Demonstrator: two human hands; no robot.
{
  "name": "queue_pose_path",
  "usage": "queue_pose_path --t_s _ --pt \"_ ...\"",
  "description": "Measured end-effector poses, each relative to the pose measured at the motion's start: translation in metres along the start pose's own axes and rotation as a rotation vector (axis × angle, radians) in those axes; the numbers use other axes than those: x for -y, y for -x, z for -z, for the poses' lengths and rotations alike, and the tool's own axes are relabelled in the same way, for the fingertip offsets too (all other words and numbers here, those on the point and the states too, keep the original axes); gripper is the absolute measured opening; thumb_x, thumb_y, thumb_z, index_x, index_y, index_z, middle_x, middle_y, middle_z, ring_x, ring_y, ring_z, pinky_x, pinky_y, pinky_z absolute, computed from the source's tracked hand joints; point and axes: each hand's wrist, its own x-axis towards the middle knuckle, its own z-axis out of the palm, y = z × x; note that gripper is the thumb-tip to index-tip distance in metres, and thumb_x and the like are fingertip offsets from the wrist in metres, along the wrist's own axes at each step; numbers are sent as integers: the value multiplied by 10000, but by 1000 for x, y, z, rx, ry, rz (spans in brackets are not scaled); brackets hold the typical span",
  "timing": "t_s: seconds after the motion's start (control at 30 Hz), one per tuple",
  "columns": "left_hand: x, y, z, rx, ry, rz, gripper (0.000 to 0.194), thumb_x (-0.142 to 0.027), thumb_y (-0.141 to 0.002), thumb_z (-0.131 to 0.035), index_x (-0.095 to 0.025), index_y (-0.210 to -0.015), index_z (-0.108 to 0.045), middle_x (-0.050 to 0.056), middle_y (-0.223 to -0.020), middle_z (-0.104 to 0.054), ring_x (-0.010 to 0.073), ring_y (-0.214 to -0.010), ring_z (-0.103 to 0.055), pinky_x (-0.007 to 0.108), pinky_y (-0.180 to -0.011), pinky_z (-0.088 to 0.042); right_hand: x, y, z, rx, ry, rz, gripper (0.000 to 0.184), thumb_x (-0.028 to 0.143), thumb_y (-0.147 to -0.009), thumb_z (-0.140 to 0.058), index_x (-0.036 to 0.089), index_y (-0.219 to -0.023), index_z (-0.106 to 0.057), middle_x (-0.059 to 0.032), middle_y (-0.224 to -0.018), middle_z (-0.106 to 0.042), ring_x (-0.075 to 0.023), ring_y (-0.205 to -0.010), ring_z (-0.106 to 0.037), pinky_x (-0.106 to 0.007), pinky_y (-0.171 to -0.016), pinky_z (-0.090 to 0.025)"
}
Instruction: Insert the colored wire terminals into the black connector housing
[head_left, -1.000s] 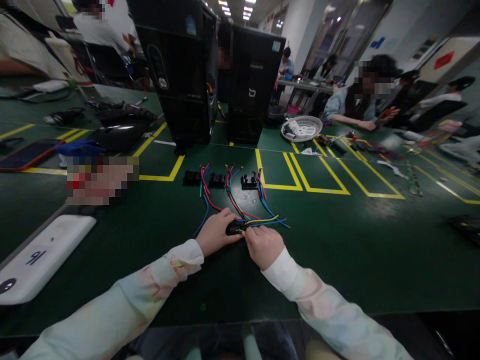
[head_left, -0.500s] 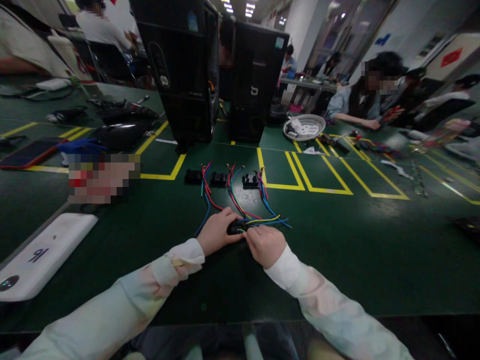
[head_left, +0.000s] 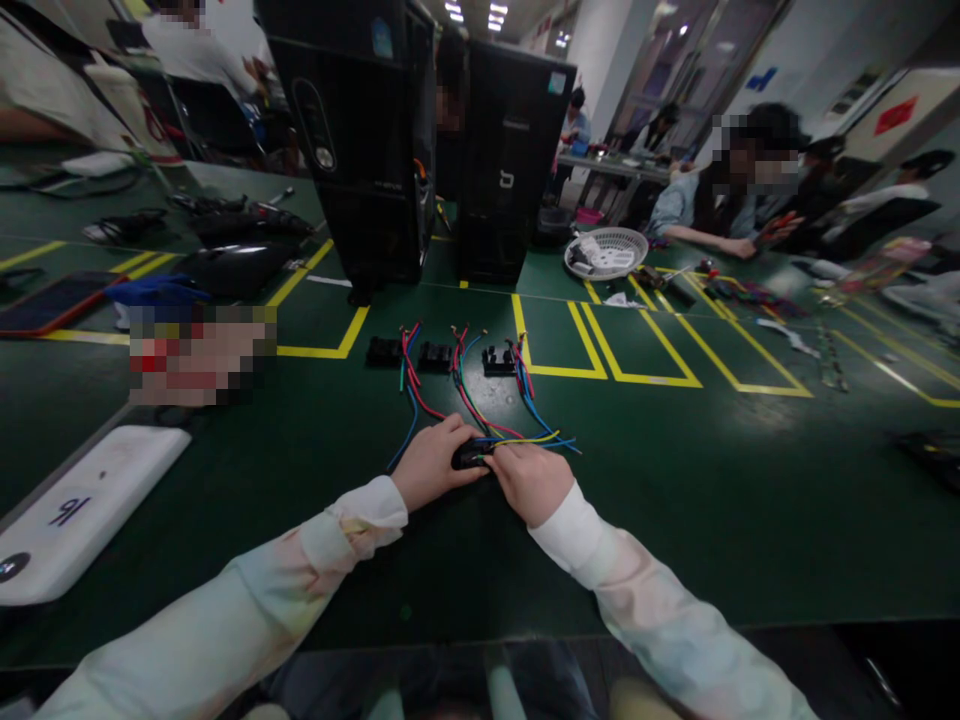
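My left hand (head_left: 435, 465) is closed around a small black plastic part (head_left: 466, 454), low over the green table. Pressed against its right end, my right hand (head_left: 534, 480) pinches a thin wire whose greenish length shows at the fingertips. Blue and yellow wires (head_left: 536, 438) stick out to the right above my right hand. Just beyond lie three similar black parts: a left one (head_left: 385, 351), a middle one (head_left: 436, 356) and a right one (head_left: 498, 361). Red, blue and green wires (head_left: 411, 370) run from beside them toward me. My fingers hide much of the held part.
Two black computer towers (head_left: 360, 150) stand at the back of the green table (head_left: 712, 520). A white basket (head_left: 626, 248) holds small parts. At left lie a white device (head_left: 90, 510) and a blue item (head_left: 154, 292). A co-worker (head_left: 720, 195) sits at the far right.
Both hands keep nearly the same grip at the black part. The right fingers have shifted very slightly; the view has moved a little.
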Motion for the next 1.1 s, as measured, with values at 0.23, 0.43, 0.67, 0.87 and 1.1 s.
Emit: queue_pose_path --t_s 0.23,0.43,0.67,0.87,1.1 --pt "1 0 -1 -10 -18 1 324 -385 -707 -598 -218 -978 -537 15 -902 -487 169 -818 -535 279 -708 -430 4 4 4 78 5 9 221 274 -866 -390 202 -715 -535 -4 -654 -613 -126 -583 -533 -265 -491 -198" --pt "2 0 -2 -6 -19 5 328 -386 -701 -600 -218 -975 -537 14 -901 -486 168 -811 -534 279 -709 -431 3 4 4 19 -44 80 244 262 -860 -382 184 -687 -536 -5 -636 -600 -112 -578 -519 -257 -513 -229" --pt "0 0 -1 -10 -18 3 316 -405 -718 -580 -215 -967 -540 16 -896 -487 168 -816 -531 275 -703 -427 -3 0 1 -64 -76 122 252 263 -867 -392 179 -671 -526 -4 -647 -588 -108 -614 -516 -251 -554 -249" --pt "0 0 0 13 -22 -16 335 -431 -720 -576 -217 -975 -538 16 -896 -489 166 -804 -531 277 -703 -424 -5 -3 -5 -37 -104 28 266 294 -889 -373 186 -697 -522 -5 -685 -609 -108 -653 -536 -232 -581 -264" --pt "2 0 -1 5 -22 -7 311 -389 -714 -587 -222 -972 -536 13 -897 -482 167 -816 -530 276 -715 -425 5 2 5 90 -32 -39 232 295 -875 -379 197 -718 -519 -5 -663 -607 -126 -598 -547 -266 -496 -198"
